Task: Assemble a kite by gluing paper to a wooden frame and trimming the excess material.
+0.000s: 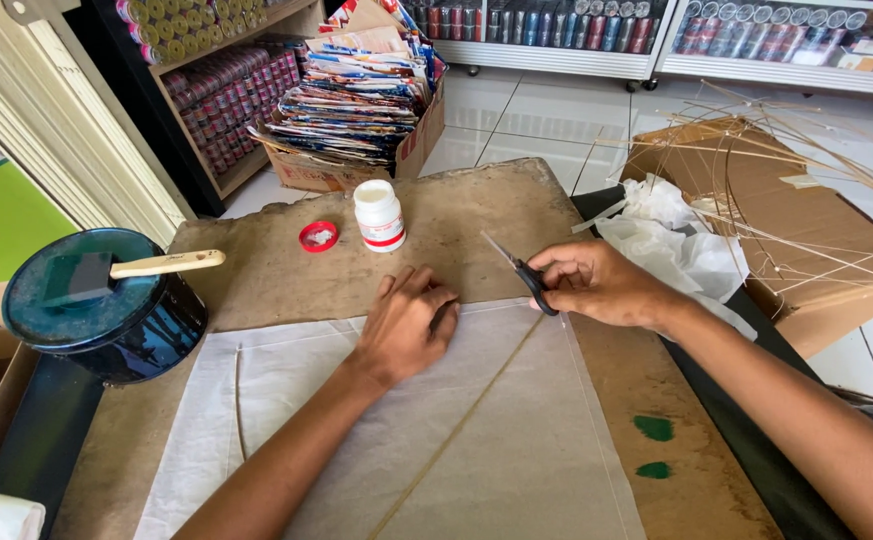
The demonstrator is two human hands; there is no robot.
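A sheet of thin white paper [516, 450] lies on a brown work board [276, 270], with a thin bamboo stick [476, 395] running diagonally across it. My left hand [404, 325] presses flat on the paper's upper edge, fingers spread. My right hand [596, 283] grips small black-handled scissors [518, 268], blades pointing up and left, just above the paper's top edge near the stick's end. A curved thin stick [237, 400] lies on the paper's left part.
A white glue bottle [379, 215] stands open beside its red cap [318, 236]. A dark round tin [96, 300] with a wooden-handled tool [161, 264] sits left. Crumpled white paper [676, 240], bamboo strips on cardboard [796, 200], a box of folded prints [356, 95], shelves behind.
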